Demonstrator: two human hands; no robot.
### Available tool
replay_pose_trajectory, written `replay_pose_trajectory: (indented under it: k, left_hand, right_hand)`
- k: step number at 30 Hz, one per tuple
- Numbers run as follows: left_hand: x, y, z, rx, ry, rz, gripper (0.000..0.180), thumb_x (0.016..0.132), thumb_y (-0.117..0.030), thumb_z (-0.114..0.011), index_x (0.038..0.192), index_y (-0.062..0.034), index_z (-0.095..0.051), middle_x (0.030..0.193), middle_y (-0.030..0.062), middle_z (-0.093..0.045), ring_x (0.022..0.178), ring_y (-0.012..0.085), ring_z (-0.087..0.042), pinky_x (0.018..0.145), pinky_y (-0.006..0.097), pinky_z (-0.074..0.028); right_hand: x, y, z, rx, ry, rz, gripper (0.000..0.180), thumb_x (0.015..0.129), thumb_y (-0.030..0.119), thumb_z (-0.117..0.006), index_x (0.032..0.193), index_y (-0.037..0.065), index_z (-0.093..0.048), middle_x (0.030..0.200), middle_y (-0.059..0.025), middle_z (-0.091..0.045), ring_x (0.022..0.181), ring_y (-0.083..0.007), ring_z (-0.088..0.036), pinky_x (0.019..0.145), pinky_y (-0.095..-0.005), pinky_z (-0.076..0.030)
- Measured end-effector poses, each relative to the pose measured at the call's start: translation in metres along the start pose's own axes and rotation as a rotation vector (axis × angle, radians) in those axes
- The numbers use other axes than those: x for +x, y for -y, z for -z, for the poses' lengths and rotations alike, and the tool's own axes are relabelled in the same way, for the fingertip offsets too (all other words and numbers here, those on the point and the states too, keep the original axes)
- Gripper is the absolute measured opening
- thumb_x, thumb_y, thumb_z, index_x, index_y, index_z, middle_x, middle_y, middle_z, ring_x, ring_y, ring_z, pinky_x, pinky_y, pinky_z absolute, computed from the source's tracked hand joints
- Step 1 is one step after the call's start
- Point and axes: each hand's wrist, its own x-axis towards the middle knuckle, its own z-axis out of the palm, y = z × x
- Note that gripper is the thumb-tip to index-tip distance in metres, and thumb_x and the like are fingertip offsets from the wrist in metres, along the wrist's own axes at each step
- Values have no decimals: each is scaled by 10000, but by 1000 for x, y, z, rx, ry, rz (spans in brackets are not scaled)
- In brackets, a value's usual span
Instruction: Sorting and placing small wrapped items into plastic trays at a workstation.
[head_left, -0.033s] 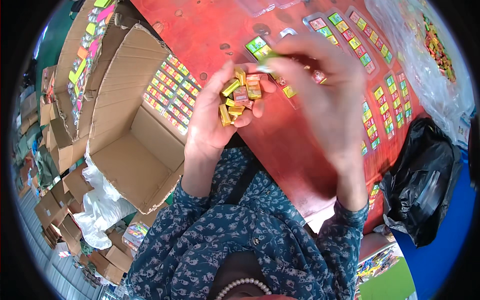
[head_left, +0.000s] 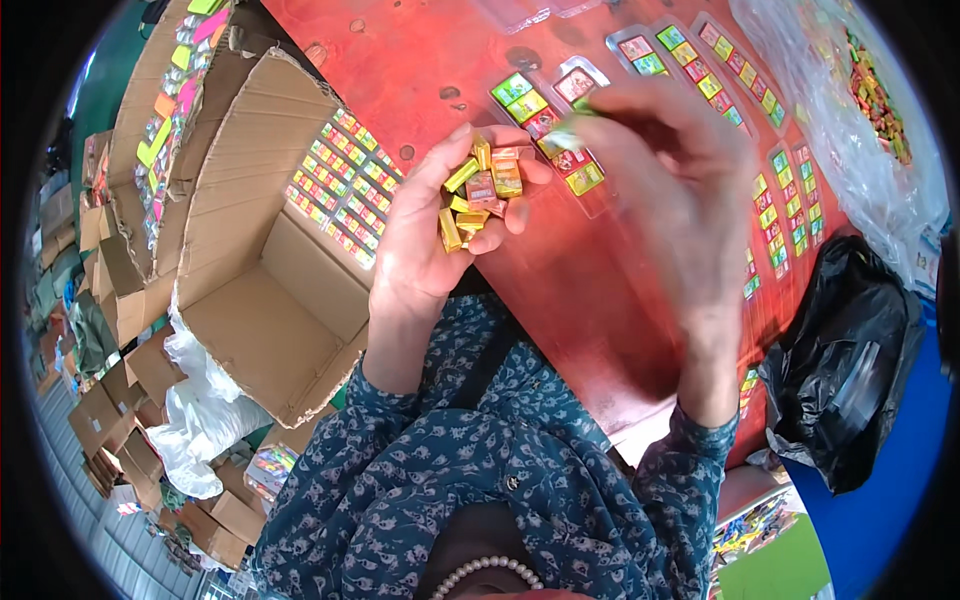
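Observation:
My left hand point(head_left: 408, 240) is cupped palm up, fingers curled around a pile of small wrapped blocks point(head_left: 480, 188) in yellow, orange and reddish foil. To its right, my blurred right hand point(head_left: 680, 165) pinches a small green wrapped block point(head_left: 574, 130), its outline smeared by motion. Beneath those fingertips lies a narrow clear plastic tray point(head_left: 592, 208) holding green, red and yellow blocks in a row. Beside it, partly hidden by the right hand, a second clear tray point(head_left: 597, 68) shows a reddish block at its far end.
Several filled strips point(head_left: 702, 84) lie across the red table point(head_left: 400, 60). An open cardboard box point(head_left: 265, 310) stands at the left, with rows of blocks point(head_left: 345, 185) beside it. At the right are a clear bag of blocks point(head_left: 800, 80) and a black plastic bag point(head_left: 845, 360).
My right hand has shifted slightly to the right along the trays, uncovering more of the nearer tray and the second one's far end. The left hand stays put.

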Motion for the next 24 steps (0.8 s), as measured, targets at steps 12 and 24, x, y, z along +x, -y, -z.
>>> replay_pose_trajectory:
  k: [12,24]
  left_hand:
    - [4,9,-8,109,-52,-87,377,946,-298,-388,1095,25,-513,891,181,-622,591,166,-581,374,189,-376]
    - [9,12,-16,125,-118,-54,362,944,-286,-381,1093,15,-516,871,163,-617,570,150,-563,374,187,-372]
  right_hand:
    - [-46,-40,2,-634,-154,105,134,699,26,-666,775,26,-556,730,-118,-533,726,-300,-538,608,-382,-438]
    - [-57,-41,-5,-782,-105,205,151,699,25,-673,799,10,-560,752,-124,-520,704,-299,-542,591,-375,-453]
